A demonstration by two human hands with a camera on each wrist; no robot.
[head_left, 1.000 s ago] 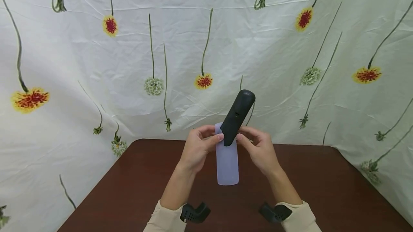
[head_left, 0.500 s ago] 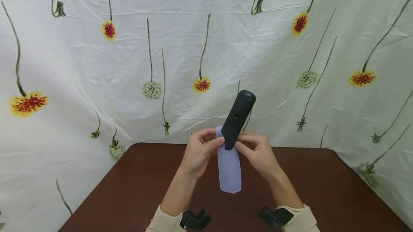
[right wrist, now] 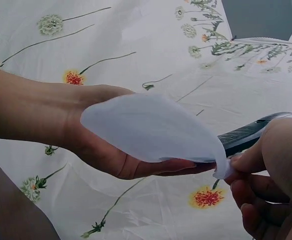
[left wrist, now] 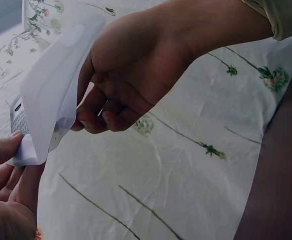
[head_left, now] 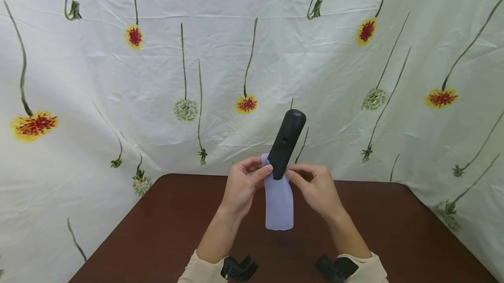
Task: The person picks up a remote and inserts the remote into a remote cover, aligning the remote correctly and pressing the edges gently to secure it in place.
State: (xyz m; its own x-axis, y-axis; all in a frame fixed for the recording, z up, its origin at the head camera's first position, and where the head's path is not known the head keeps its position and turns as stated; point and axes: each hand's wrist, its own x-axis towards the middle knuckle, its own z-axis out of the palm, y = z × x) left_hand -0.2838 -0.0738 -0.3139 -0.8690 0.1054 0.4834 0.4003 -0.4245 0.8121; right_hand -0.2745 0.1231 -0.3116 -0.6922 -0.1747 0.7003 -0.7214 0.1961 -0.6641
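Observation:
A black remote control (head_left: 287, 138) tilts up to the right, its lower end at the upper mouth of a pale lilac, translucent sleeve (head_left: 279, 208). My left hand (head_left: 242, 182) pinches the sleeve's left edge, its thumb lying beside the remote's lower end. From the other side, my right hand (head_left: 316, 186) pinches the sleeve's edge between thumb and forefinger. In the right wrist view, the sleeve (right wrist: 150, 127) bulges toward the camera and mostly hides the remote (right wrist: 248, 132). Fine print shows near the left thumb in the left wrist view.
A dark brown table (head_left: 177, 226) lies below both hands. Behind it hangs a white cloth (head_left: 157, 73) printed with flowers. Black camera mounts (head_left: 240, 269) sit on both wrists over cream cuffs.
The remote control has shifted slightly left and stands a little more upright. The sleeve's lower end swung down to the right and then partly back. Both hands keep their pinch.

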